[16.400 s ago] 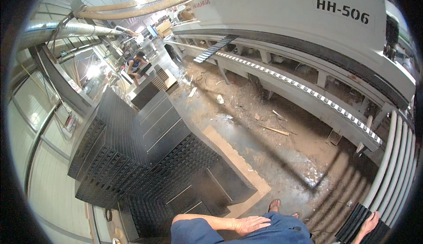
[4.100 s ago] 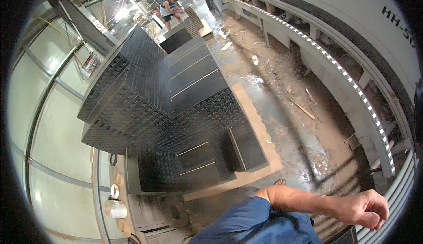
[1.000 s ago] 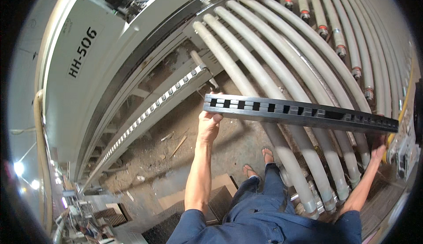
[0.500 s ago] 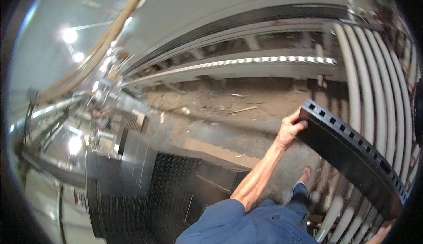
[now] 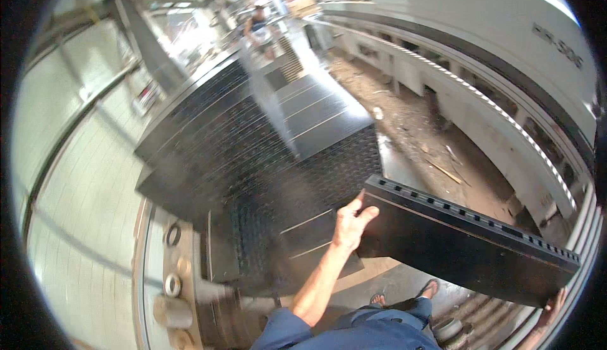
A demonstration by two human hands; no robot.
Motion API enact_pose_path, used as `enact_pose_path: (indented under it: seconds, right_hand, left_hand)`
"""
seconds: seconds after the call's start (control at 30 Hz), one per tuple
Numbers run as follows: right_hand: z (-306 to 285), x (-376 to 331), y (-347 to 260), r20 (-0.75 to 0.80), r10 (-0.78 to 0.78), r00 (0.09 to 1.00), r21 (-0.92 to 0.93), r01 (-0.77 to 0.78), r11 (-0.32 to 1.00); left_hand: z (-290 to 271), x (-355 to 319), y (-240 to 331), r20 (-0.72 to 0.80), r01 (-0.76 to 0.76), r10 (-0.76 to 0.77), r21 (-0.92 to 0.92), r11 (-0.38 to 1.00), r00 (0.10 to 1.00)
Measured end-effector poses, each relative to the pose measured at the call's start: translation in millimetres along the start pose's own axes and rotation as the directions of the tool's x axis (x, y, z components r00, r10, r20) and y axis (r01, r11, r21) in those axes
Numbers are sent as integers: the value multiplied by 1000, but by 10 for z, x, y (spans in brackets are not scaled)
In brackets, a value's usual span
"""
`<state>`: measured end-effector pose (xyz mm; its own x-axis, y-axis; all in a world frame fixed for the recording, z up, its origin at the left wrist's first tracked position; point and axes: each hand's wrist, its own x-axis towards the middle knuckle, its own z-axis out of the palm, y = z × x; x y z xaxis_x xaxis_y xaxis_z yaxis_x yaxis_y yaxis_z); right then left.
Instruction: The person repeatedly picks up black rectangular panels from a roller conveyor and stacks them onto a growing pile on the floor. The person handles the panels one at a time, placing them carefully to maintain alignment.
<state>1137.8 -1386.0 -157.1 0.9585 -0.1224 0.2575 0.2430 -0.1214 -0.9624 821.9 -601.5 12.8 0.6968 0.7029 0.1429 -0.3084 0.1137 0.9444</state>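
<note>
A long black panel (image 5: 461, 242) with a row of square notches along its upper edge is held across in front of me, its right end lower. My left hand (image 5: 351, 223) grips the left end, thumb on the broad face and the fingers partly hidden behind. Around the lower right end curls my right hand (image 5: 554, 307), of which only a part shows near the rim. Just beyond the left end rises a large stack of similar black panels (image 5: 253, 141), with notched edges facing me.
Grey roller bars (image 5: 578, 274) run along the right. Behind them stands a long pale machine (image 5: 506, 27) with debris on the floor beneath. Tape rolls (image 5: 172, 283) lie on a ledge at lower left, beside a pale wall (image 5: 76, 179). Another person (image 5: 258, 27) is far back.
My view has swung left, bringing the black stack to the middle. The panel has come off the roller bars' side toward the stack, still in both hands and lying more level.
</note>
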Motion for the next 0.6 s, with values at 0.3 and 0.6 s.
enact_pose_path:
  seconds: [0.3, 0.6]
  right_hand:
    - [4673, 226, -1841, 727, 59, 684, 190, -284, 940]
    - [7335, -773, -3580, 954, -143, 263, 242, -397, 886]
  left_hand:
    - [-1737, -1585, 1253, -611, -15, 138, 203, 979, 779]
    - [-2945, -2688, 2415, -836, 21, 216, 262, 965, 504]
